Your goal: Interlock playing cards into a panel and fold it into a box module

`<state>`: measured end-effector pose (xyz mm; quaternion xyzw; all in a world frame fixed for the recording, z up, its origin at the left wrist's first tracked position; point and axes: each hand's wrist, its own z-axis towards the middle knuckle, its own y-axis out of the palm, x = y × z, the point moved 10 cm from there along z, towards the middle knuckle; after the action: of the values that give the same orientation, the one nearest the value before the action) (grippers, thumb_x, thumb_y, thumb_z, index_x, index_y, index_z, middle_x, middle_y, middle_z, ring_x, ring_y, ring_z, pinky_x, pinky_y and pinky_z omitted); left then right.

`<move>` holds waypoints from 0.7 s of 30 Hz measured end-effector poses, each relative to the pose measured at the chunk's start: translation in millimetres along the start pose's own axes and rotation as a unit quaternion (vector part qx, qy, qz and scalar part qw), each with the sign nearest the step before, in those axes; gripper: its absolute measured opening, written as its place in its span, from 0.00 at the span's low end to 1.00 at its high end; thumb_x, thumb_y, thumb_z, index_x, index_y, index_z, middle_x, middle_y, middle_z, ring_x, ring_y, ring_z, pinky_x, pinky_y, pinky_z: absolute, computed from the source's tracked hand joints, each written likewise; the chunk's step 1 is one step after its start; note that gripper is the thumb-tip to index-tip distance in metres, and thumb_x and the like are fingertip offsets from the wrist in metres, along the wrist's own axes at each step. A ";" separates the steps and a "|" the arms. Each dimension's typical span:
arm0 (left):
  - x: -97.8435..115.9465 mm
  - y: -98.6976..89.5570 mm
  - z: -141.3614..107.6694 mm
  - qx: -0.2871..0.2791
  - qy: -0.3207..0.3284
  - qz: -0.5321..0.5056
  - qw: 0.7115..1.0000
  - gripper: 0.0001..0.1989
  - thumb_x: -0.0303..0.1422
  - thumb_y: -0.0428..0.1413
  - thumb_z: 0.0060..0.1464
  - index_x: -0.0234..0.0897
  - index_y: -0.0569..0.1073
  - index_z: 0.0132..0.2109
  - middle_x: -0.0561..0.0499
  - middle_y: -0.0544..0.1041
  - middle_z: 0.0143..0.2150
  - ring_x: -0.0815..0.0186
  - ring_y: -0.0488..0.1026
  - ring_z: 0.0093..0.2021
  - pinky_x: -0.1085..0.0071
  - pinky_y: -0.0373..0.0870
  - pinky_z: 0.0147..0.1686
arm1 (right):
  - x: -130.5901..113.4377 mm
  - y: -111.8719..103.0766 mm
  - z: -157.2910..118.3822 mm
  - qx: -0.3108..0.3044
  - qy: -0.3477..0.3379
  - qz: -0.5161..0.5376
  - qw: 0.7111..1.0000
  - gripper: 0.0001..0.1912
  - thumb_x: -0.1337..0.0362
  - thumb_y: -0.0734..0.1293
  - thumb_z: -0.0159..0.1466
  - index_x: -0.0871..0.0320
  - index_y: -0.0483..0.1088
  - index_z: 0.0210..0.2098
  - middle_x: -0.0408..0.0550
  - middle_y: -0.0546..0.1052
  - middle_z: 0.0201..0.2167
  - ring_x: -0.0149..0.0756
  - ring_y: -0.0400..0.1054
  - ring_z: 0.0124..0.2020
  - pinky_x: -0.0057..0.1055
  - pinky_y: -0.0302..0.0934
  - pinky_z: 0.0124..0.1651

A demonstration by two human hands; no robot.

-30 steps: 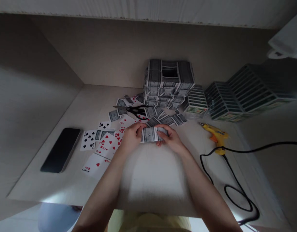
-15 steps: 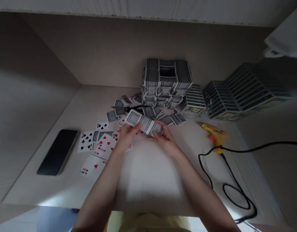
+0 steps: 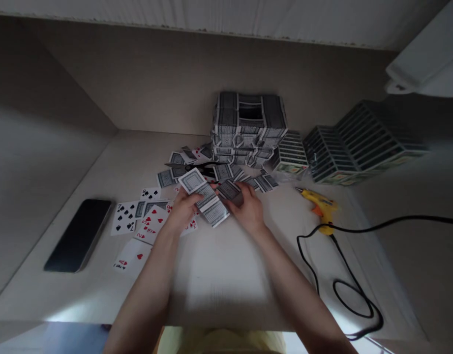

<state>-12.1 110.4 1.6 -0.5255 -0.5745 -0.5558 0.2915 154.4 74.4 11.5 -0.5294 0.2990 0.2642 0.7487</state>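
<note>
One broad bare stretch of tabletop [image 3: 219,280] runs from the near edge up between both forearms to the hands. On the left, a phone [image 3: 78,236] lies slantwise beside the tabletop's left side, a narrow gap parting it from the face-up cards [image 3: 123,218]. Those overlap up to the left forearm, leaving little room there. On the right, a looped black cord [image 3: 399,217] crosses the open surface.

The left hand [image 3: 182,210] holds a strip of joined cards [image 3: 207,199], thumb on top; its lower right corner juts free over bare tabletop. The right hand [image 3: 250,210] curls its fingers about a face-down card [image 3: 228,189]; whether they grip it, I cannot tell. Clear space parts this hand from the yellow glue gun [image 3: 324,212].

Beyond, scissors [image 3: 210,170] lie among scattered cards, crowded against the card-built block [image 3: 248,130]. Slatted stacks [image 3: 324,155] fill the far right.
</note>
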 end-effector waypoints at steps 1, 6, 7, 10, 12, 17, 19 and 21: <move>-1.7 1.5 0.6 -0.005 0.001 0.008 1.000 0.19 0.30 0.57 0.40 0.34 0.70 0.44 0.45 0.78 0.41 0.55 0.75 0.42 0.58 0.72 0.41 | -1.7 3.1 -0.4 -0.009 0.003 -0.018 1.000 0.27 0.59 0.68 0.55 0.55 0.62 0.53 0.54 0.69 0.51 0.46 0.65 0.48 0.41 0.62 0.47; -6.9 -6.0 5.6 0.017 0.016 0.033 0.999 0.21 0.28 0.60 0.37 0.34 0.68 0.42 0.47 0.78 0.40 0.60 0.75 0.40 0.62 0.70 0.42 | 5.1 4.4 -3.2 -0.006 0.020 -0.009 1.000 0.33 0.60 0.69 0.53 0.58 0.58 0.56 0.54 0.70 0.47 0.44 0.67 0.41 0.40 0.63 0.42; -9.0 -6.4 6.6 0.013 0.011 0.036 0.999 0.21 0.28 0.61 0.37 0.33 0.69 0.43 0.47 0.78 0.40 0.61 0.75 0.39 0.63 0.70 0.41 | 9.4 3.0 -3.4 -0.003 0.027 0.012 1.000 0.35 0.61 0.69 0.51 0.58 0.57 0.56 0.54 0.70 0.46 0.42 0.68 0.37 0.38 0.64 0.40; -14.7 -2.1 8.5 -0.022 -0.002 0.039 0.999 0.24 0.31 0.61 0.40 0.33 0.69 0.48 0.46 0.78 0.42 0.61 0.75 0.39 0.64 0.70 0.40 | 22.1 0.4 -3.6 -0.007 0.056 0.077 0.995 0.36 0.63 0.70 0.49 0.57 0.58 0.56 0.54 0.67 0.46 0.30 0.63 0.25 0.34 0.64 0.31; -16.5 0.2 9.0 -0.036 -0.001 0.051 0.998 0.25 0.32 0.60 0.42 0.34 0.69 0.50 0.46 0.78 0.43 0.61 0.75 0.40 0.65 0.70 0.41 | 25.4 0.4 -3.4 -0.015 0.064 0.103 0.993 0.34 0.64 0.69 0.49 0.56 0.61 0.55 0.55 0.64 0.47 0.27 0.60 0.22 0.33 0.63 0.28; -19.6 -0.2 11.1 -0.041 0.016 0.112 0.993 0.23 0.37 0.57 0.47 0.35 0.70 0.52 0.47 0.77 0.45 0.62 0.74 0.41 0.67 0.68 0.42 | 24.7 -1.1 -3.2 -0.011 0.066 0.120 0.990 0.32 0.66 0.69 0.48 0.54 0.64 0.53 0.52 0.63 0.46 0.23 0.57 0.21 0.31 0.63 0.27; -19.6 -0.3 12.0 -0.045 0.029 0.124 0.991 0.24 0.38 0.57 0.48 0.36 0.69 0.53 0.48 0.77 0.44 0.63 0.74 0.41 0.67 0.68 0.42 | 25.5 -2.6 -3.5 -0.004 0.073 0.137 0.988 0.31 0.66 0.69 0.47 0.53 0.65 0.52 0.52 0.63 0.47 0.23 0.57 0.22 0.29 0.63 0.27; -20.1 -1.3 12.6 -0.044 0.034 0.123 0.991 0.26 0.38 0.57 0.48 0.37 0.66 0.54 0.47 0.77 0.43 0.63 0.74 0.39 0.68 0.69 0.39 | 27.2 -5.0 -3.5 0.006 0.080 0.159 0.984 0.30 0.65 0.70 0.47 0.53 0.66 0.51 0.51 0.62 0.47 0.23 0.57 0.23 0.28 0.62 0.26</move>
<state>-4.6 117.0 -20.0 -0.5857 -0.4701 -0.5576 0.3535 175.9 71.7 -6.0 -0.4904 0.4401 0.3347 0.6737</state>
